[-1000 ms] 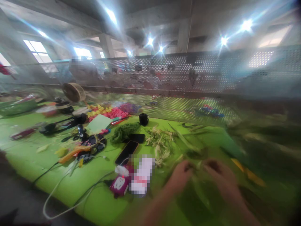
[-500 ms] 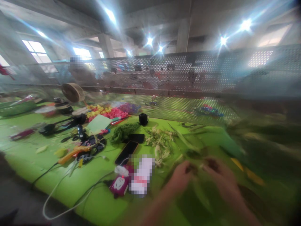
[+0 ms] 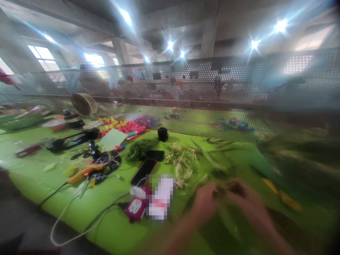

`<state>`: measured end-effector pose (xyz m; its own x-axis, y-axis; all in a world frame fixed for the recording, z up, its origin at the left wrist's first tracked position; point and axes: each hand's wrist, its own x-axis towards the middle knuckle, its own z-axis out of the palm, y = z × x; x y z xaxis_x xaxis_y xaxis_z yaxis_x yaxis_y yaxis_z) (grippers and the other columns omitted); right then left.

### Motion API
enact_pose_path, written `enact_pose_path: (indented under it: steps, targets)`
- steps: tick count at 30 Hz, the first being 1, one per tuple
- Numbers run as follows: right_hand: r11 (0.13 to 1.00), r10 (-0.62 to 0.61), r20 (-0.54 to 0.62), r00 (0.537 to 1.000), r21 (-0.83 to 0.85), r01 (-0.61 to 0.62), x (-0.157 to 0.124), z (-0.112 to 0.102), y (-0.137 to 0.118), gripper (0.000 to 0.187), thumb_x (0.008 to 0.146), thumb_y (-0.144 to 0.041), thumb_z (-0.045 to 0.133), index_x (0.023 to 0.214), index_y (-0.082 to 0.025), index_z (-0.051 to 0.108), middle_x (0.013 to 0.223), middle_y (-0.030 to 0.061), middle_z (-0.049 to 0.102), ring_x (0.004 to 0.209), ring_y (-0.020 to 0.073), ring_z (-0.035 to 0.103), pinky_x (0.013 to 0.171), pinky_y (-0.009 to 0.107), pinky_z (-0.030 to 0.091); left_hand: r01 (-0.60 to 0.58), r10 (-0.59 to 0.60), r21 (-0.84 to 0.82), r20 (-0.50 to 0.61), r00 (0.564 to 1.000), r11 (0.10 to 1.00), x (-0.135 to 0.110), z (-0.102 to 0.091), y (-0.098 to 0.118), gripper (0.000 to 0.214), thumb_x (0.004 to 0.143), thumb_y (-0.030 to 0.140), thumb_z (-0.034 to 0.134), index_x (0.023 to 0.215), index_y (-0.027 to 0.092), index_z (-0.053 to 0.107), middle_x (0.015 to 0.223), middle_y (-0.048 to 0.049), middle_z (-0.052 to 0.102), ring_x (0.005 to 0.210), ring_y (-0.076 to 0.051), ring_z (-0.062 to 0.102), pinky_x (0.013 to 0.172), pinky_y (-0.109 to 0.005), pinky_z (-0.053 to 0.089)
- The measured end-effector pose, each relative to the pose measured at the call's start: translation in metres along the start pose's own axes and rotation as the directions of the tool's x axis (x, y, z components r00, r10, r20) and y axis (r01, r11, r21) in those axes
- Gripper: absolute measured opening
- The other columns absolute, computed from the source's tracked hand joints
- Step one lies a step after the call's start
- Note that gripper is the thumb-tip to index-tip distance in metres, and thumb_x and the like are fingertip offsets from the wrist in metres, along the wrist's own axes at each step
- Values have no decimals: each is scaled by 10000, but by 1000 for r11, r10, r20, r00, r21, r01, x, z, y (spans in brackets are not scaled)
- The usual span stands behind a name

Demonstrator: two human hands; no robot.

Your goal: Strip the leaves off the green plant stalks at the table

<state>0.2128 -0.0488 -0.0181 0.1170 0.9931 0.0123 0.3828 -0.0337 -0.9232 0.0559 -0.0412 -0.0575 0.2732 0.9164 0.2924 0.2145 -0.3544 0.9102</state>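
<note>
My left hand (image 3: 205,201) is closed, its fingers bent in a pinch above the green table. Close on its right, my right hand (image 3: 245,198) is also closed, with its fingertips almost meeting the left ones. A pale green leaf-like strip (image 3: 228,221) hangs down from between the two hands; blur hides exactly how the fingers grip it. Just beyond them lies a long green leaf-like piece (image 3: 208,156). To the left of that is a heap of pale yellow-green flower-like pieces (image 3: 182,161).
Left of my hands lie a phone (image 3: 144,171), a purple power socket (image 3: 136,208) with cables, and an orange-handled glue gun (image 3: 84,173). A small black cup (image 3: 162,134) and green yarn-like strands (image 3: 140,148) sit farther back. A perforated metal screen (image 3: 186,117) bounds the table.
My fingertips have come a little closer together above the strip. The whole view has shifted slightly; the things on the table stay in place.
</note>
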Motion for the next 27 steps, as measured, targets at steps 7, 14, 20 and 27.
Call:
enact_pose_path:
  steps: [7, 14, 20, 27]
  targets:
    - [999, -15, 12, 1000, 29, 15, -1, 0, 1, 253, 605, -322, 642, 826, -201, 613, 720, 20, 684, 695, 208, 636, 631, 294, 483, 170, -169, -255, 26, 985, 952, 4, 6, -6, 119, 805, 176, 538, 842, 161, 649, 768, -15, 627, 722, -135, 534, 698, -241, 416]
    - [999, -36, 47, 998, 11, 36, 0, 0, 0, 199, 625, -359, 645, 747, -202, 656, 719, 31, 706, 684, 215, 649, 622, 294, 485, 211, -208, -197, 33, 978, 958, 4, 6, -7, 123, 804, 184, 531, 849, 152, 642, 766, -21, 613, 707, -136, 511, 644, -237, 379]
    - [999, -34, 0, 999, -22, 34, 0, 4, 1, 228, 668, -427, 649, 707, -203, 671, 696, 34, 715, 688, 213, 654, 640, 291, 495, 82, -82, -5, 37, 996, 997, 0, 7, -9, 105, 823, 180, 527, 855, 158, 626, 813, -40, 641, 734, -153, 532, 670, -256, 382]
    - [1000, 23, -38, 999, -1, -23, -4, 5, -12, 232, 617, -416, 662, 723, -214, 705, 747, 39, 748, 718, 229, 673, 631, 287, 493, 196, -196, -193, 16, 980, 961, 3, 3, 0, 111, 831, 219, 510, 793, 161, 597, 724, 3, 559, 674, -116, 466, 617, -230, 344]
